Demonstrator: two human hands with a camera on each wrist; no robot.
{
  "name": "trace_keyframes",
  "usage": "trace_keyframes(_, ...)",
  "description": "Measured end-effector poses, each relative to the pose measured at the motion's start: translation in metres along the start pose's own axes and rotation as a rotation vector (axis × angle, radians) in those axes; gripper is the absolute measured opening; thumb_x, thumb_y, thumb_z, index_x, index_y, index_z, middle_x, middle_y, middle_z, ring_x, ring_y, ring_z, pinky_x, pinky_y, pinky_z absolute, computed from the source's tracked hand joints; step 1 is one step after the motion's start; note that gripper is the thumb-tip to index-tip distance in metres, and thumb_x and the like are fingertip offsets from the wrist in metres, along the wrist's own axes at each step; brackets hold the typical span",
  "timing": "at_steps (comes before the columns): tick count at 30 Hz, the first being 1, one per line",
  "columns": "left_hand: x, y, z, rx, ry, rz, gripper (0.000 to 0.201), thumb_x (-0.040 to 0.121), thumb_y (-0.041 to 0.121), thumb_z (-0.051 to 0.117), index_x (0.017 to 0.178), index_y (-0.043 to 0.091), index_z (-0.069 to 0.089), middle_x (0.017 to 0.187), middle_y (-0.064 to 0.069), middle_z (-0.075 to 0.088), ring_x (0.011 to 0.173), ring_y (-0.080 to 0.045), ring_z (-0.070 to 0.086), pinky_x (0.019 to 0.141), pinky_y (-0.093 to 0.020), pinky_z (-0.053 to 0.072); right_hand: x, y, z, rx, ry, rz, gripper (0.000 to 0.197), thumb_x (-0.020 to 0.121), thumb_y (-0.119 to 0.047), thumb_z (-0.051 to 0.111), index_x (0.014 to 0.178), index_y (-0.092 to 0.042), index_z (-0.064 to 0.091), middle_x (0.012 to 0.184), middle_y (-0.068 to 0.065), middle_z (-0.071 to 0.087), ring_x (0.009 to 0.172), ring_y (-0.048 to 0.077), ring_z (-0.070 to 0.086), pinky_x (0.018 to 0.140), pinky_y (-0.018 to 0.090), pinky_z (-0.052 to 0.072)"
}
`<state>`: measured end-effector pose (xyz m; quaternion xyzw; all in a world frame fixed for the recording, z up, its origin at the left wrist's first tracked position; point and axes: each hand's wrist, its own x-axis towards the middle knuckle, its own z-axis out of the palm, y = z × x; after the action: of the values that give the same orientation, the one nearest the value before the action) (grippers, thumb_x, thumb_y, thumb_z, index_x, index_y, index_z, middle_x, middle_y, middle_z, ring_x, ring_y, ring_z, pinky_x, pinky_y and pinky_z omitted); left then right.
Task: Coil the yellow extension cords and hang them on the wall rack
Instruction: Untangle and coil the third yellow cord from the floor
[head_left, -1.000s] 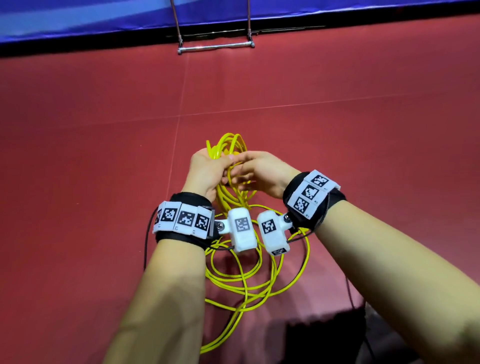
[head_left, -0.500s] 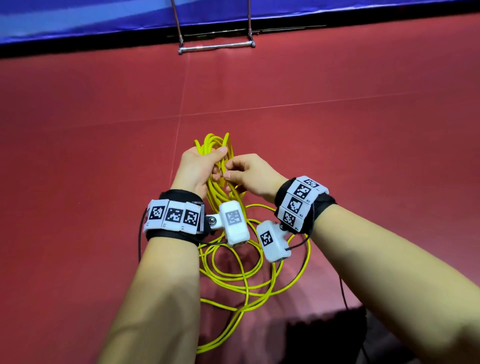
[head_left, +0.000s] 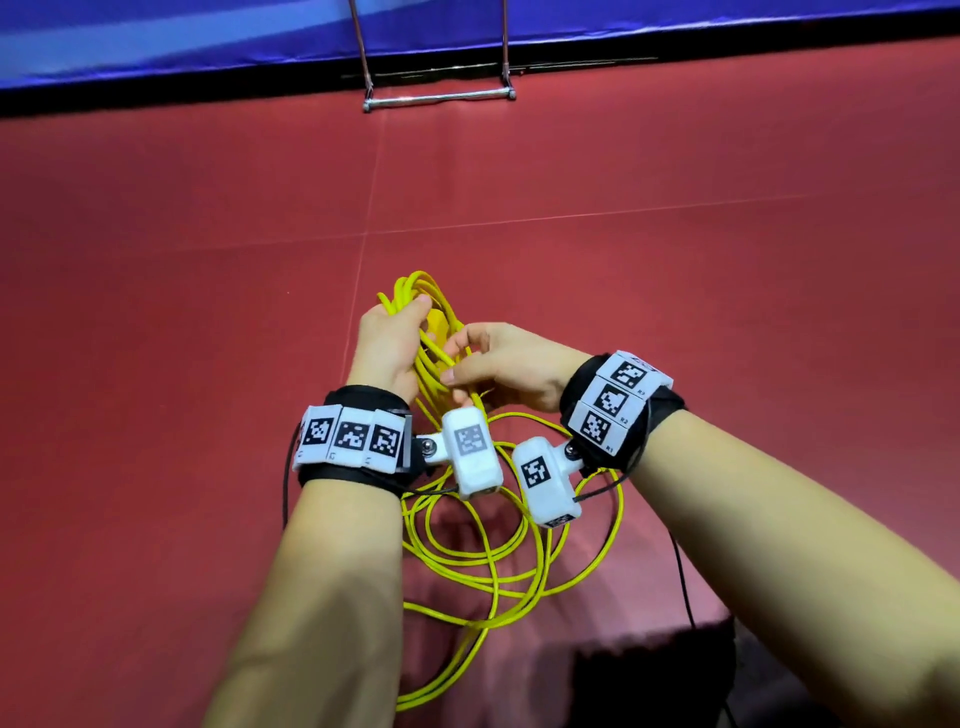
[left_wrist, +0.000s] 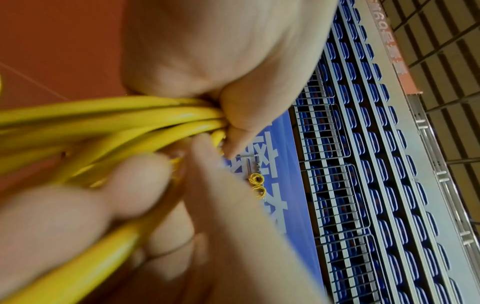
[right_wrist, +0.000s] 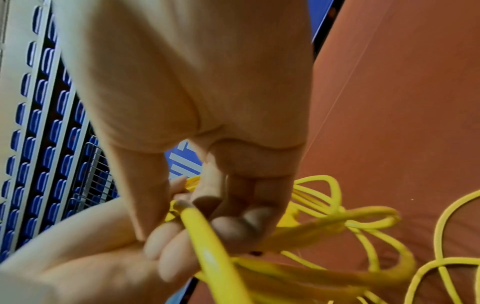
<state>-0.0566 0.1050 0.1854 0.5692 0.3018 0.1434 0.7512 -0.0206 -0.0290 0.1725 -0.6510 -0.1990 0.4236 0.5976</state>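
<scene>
My left hand (head_left: 387, 340) grips a bundle of yellow cord loops (head_left: 415, 291) held above the red floor, fingers wrapped round the strands (left_wrist: 124, 117). Just to its right, my right hand (head_left: 498, 364) pinches a single strand of the same yellow cord (right_wrist: 207, 242) beside the bundle. More loose loops of the cord (head_left: 498, 551) hang and lie on the floor under my wrists. A metal rack bar (head_left: 439, 98) hangs at the wall straight ahead. Two small yellow coils (left_wrist: 257, 184) hang on the distant wall in the left wrist view.
A blue wall banner (head_left: 208, 36) runs along the far edge of the red floor (head_left: 182, 312). A dark patch (head_left: 649, 680) lies at the bottom right. Thin black cables trail from my wrist cameras.
Both hands have shifted slightly left and apart. The right hand has drawn back from the bundle top and now pinches a strand lower down beside the left hand.
</scene>
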Motion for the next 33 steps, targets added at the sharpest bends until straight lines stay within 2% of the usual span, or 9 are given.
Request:
trace_keyframes(4, 0.006, 0.014, -0.006, -0.197, 0.052, 0.008, 0.025, 0.099, 0.008, 0.051, 0.074, 0.013, 0.05, 0.053, -0.001, 0.042, 0.039, -0.014, 0.048, 0.046, -0.024, 0.044, -0.003, 0.012, -0.008, -0.109, -0.105, -0.012, 0.015, 0.085, 0.0, 0.065, 0.09, -0.011, 0.057, 0.065, 0.008, 0.054, 0.05, 0.015, 0.054, 0.053, 0.025, 0.044)
trace_keyframes(11, 0.011, 0.022, -0.019, -0.371, 0.197, 0.12, 0.027, 0.095, 0.001, 0.049, 0.072, 0.013, 0.043, 0.056, -0.003, 0.034, 0.039, -0.015, 0.033, 0.045, -0.024, 0.038, -0.003, 0.016, -0.035, -0.414, 0.022, -0.029, 0.007, 0.087, 0.004, 0.061, 0.087, -0.003, 0.062, 0.069, 0.01, 0.053, 0.053, 0.017, 0.053, 0.056, 0.025, 0.048)
trace_keyframes(16, 0.016, 0.049, -0.039, -0.478, 0.367, 0.221, 0.027, 0.093, -0.001, 0.049, 0.069, 0.012, 0.043, 0.051, 0.0, 0.035, 0.036, -0.013, 0.032, 0.043, -0.024, 0.037, -0.007, 0.045, -0.073, -0.868, 0.154, 0.123, 0.022, 0.09, -0.016, 0.066, 0.069, -0.018, 0.058, 0.056, -0.004, 0.053, 0.043, 0.01, 0.052, 0.048, 0.018, 0.042)
trace_keyframes(19, 0.014, 0.067, -0.05, -0.471, 0.373, 0.273, 0.028, 0.093, -0.001, 0.048, 0.069, 0.013, 0.043, 0.05, 0.0, 0.034, 0.037, -0.014, 0.032, 0.044, -0.023, 0.035, -0.017, 0.078, -0.101, -0.786, 0.324, 0.231, 0.014, 0.09, -0.016, 0.062, 0.079, -0.008, 0.064, 0.058, 0.004, 0.056, 0.05, 0.022, 0.06, 0.051, 0.026, 0.048)
trace_keyframes(23, 0.014, 0.064, -0.056, -0.378, 0.447, 0.291, 0.017, 0.09, -0.001, 0.051, 0.08, 0.01, 0.044, 0.058, -0.002, 0.034, 0.039, -0.016, 0.03, 0.044, -0.022, 0.033, -0.027, 0.088, -0.108, -0.487, 0.452, 0.323, 0.034, 0.095, -0.033, 0.062, 0.082, -0.002, 0.061, 0.056, 0.01, 0.049, 0.041, 0.026, 0.059, 0.043, 0.029, 0.049)
trace_keyframes(25, 0.016, 0.059, -0.058, -0.34, 0.456, 0.244, 0.012, 0.089, 0.002, 0.054, 0.091, 0.008, 0.044, 0.06, -0.003, 0.036, 0.038, -0.016, 0.032, 0.044, -0.021, 0.033, -0.028, 0.08, -0.108, -0.585, 0.546, 0.314, 0.043, 0.09, -0.047, 0.065, 0.078, -0.005, 0.062, 0.061, 0.009, 0.051, 0.045, 0.028, 0.058, 0.047, 0.035, 0.052)
trace_keyframes(27, 0.016, 0.053, -0.059, -0.306, 0.442, 0.191, 0.015, 0.089, 0.004, 0.057, 0.095, 0.007, 0.044, 0.061, -0.004, 0.037, 0.036, -0.014, 0.033, 0.043, -0.021, 0.033, -0.024, 0.066, -0.104, -0.761, 0.631, 0.274, 0.046, 0.086, -0.055, 0.065, 0.077, -0.01, 0.054, 0.066, 0.005, 0.052, 0.051, 0.024, 0.053, 0.05, 0.032, 0.045)
trace_keyframes(31, 0.013, 0.041, -0.053, -0.201, 0.356, 0.151, 0.015, 0.088, 0.005, 0.062, 0.085, 0.011, 0.048, 0.059, -0.004, 0.036, 0.035, -0.013, 0.033, 0.042, -0.021, 0.032, -0.01, 0.038, -0.089, -0.711, 0.674, 0.173, 0.026, 0.083, -0.039, 0.065, 0.08, -0.018, 0.05, 0.069, -0.002, 0.054, 0.061, 0.022, 0.051, 0.06, 0.029, 0.04)
trace_keyframes(33, 0.012, 0.037, -0.048, -0.145, 0.275, 0.134, 0.022, 0.088, 0.006, 0.064, 0.074, 0.015, 0.049, 0.056, -0.003, 0.037, 0.036, -0.013, 0.033, 0.042, -0.022, 0.032, -0.005, 0.027, -0.08, -0.6, 0.686, 0.129, 0.011, 0.083, -0.025, 0.058, 0.075, -0.018, 0.054, 0.066, 0.0, 0.056, 0.056, 0.021, 0.049, 0.055, 0.027, 0.039)
